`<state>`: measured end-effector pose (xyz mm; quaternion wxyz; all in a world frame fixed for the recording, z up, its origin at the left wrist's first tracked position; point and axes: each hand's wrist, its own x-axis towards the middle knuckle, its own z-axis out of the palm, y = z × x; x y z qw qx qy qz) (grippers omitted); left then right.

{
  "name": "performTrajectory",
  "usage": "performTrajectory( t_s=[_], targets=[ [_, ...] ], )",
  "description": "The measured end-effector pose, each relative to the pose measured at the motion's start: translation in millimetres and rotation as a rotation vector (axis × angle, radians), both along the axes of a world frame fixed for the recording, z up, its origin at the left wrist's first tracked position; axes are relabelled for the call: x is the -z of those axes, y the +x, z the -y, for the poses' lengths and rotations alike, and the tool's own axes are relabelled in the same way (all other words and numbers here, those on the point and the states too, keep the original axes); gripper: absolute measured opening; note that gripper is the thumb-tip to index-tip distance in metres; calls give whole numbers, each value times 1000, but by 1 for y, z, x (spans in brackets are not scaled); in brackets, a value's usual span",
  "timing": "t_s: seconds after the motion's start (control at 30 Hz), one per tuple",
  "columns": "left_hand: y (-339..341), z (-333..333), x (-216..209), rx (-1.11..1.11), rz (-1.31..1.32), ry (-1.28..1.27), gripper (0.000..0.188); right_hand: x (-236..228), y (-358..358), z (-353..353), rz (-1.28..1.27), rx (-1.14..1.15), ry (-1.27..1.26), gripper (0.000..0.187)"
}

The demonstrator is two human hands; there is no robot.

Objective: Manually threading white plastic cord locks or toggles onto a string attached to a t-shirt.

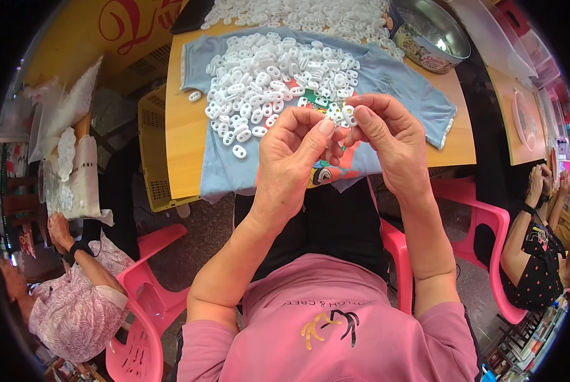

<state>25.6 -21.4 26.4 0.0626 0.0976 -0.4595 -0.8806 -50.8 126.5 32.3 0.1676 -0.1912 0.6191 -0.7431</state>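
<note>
Fingers (315, 141) on white pieces (334, 115), lettered pink shirt (285, 334)

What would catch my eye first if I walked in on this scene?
Probably the big heap of white two-holed ovals, piled on a blue T-shirt spread over the wooden table. Just in front of the heap, the left hand and right hand meet, pinching small white pieces at their fingertips. Below them, the wearer's pink shirt fills the bottom middle.
</note>
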Motion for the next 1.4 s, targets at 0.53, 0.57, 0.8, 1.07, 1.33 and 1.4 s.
performTrajectory(
  t_s=[0.53, 0.57, 0.8, 1.07, 1.33, 1.4],
  targets=[
    [1, -8, 4, -80, 35, 16, 18, 2, 14, 11, -401, 122, 281, 18],
    [2, -8, 4, -79, 35, 17, 18, 2, 14, 11, -416, 125, 276, 17],
    [2, -8, 7, -60, -1, 120, 14, 6, 17, 18, -438, 224, 120, 13],
    [2, -2, 8, -26, 51, 147, 12, 5, 19, 17, -305, 123, 115, 14],
    [-2, 1, 1, -17, -117, -166, 18, 1, 10, 8, 112, 2, -33, 23],
    [0, 1, 7, -32, -179, -209, 24, -6, 13, 10, 219, -51, -125, 37]
  ],
)
